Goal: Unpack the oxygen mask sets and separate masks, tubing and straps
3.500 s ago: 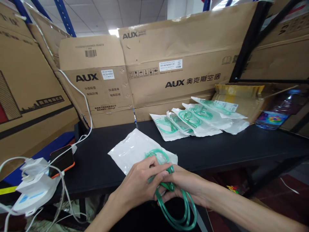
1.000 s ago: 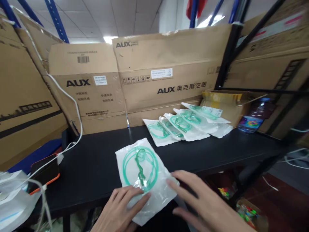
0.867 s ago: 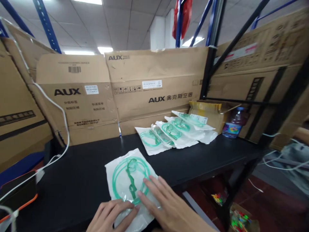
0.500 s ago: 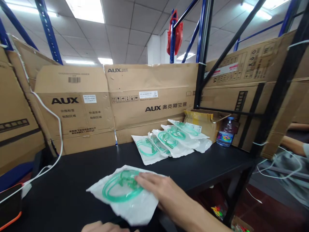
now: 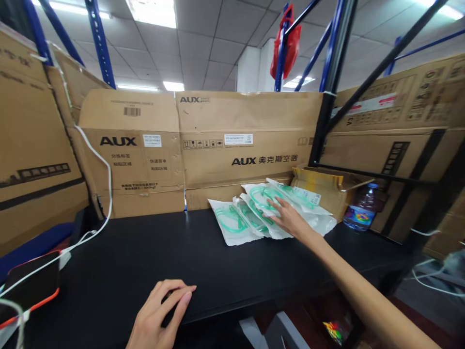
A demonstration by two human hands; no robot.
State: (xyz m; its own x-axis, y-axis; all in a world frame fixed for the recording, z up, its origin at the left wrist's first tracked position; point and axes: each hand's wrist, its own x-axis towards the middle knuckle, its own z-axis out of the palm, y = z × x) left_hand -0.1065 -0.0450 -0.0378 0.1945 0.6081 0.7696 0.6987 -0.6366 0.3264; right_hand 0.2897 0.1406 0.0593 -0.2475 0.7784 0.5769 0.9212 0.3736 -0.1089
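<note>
Several white plastic packets [image 5: 232, 224] with coiled green tubing lie overlapped at the back of the black table [image 5: 145, 252]. My right hand [image 5: 288, 219] reaches out over this pile, fingers stretched flat on one of the upper packets [image 5: 262, 195]. My left hand [image 5: 160, 310] rests on the table near its front edge, fingers loosely bent, with nothing in it.
Big AUX cardboard boxes [image 5: 247, 140] wall the table's back and left. An open carton [image 5: 323, 186] and a water bottle [image 5: 359, 209] stand right of the pile. A phone in an orange case [image 5: 32, 286] with a white cable [image 5: 105, 184] lies at the left. A black rack post [image 5: 327, 106] rises at the right.
The packet that lay before me has gone from the near table; my right hand carried it back to the pile. My left hand has stayed at the front edge. The view tilted up.
</note>
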